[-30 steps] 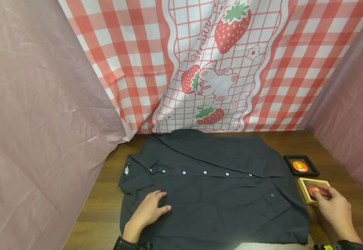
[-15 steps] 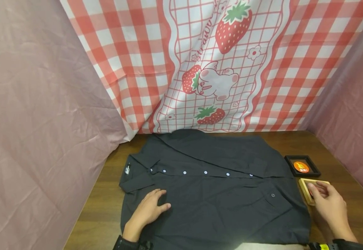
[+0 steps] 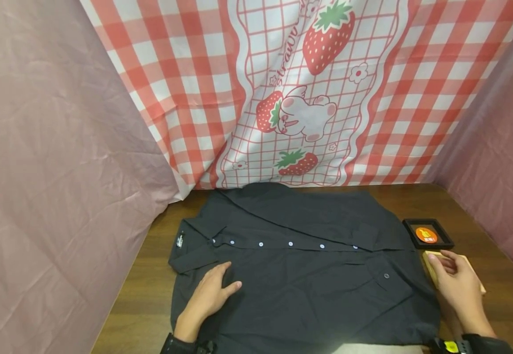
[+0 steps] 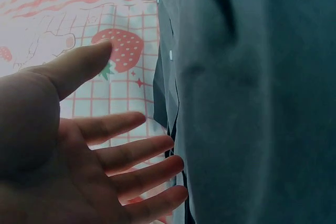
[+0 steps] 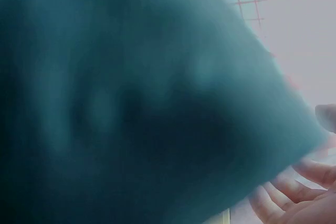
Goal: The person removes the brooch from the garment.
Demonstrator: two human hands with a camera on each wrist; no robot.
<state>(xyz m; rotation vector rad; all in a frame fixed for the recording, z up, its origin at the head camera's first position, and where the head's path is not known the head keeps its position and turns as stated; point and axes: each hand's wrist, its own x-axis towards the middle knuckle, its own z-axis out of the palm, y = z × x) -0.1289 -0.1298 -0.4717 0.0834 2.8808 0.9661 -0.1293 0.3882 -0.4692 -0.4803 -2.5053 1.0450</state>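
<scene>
A dark button-front shirt (image 3: 292,285) lies spread on the wooden table, its collar toward the left. My left hand (image 3: 210,295) is over the shirt's left part below the collar, thumb spread from the fingers; its fingers are extended in the left wrist view. My right hand (image 3: 457,285) is over a pale yellow frame (image 3: 482,282) beside the shirt's right edge. The thumb overlaps the frame's left side and the fingers bend loosely. In the right wrist view, thumb and fingers stand apart, partly hidden by blurred dark cloth. The frame's inside is covered by the hand.
Behind the pale yellow frame lies a black frame (image 3: 444,244) with a round orange sticker (image 3: 426,235) in it. A red checked strawberry cloth (image 3: 300,113) hangs at the back. Pink drapes (image 3: 62,172) close off both sides.
My right hand has shifted left over the pale yellow frame, covering the red disc in it and uncovering its right edge. My left hand has barely moved.
</scene>
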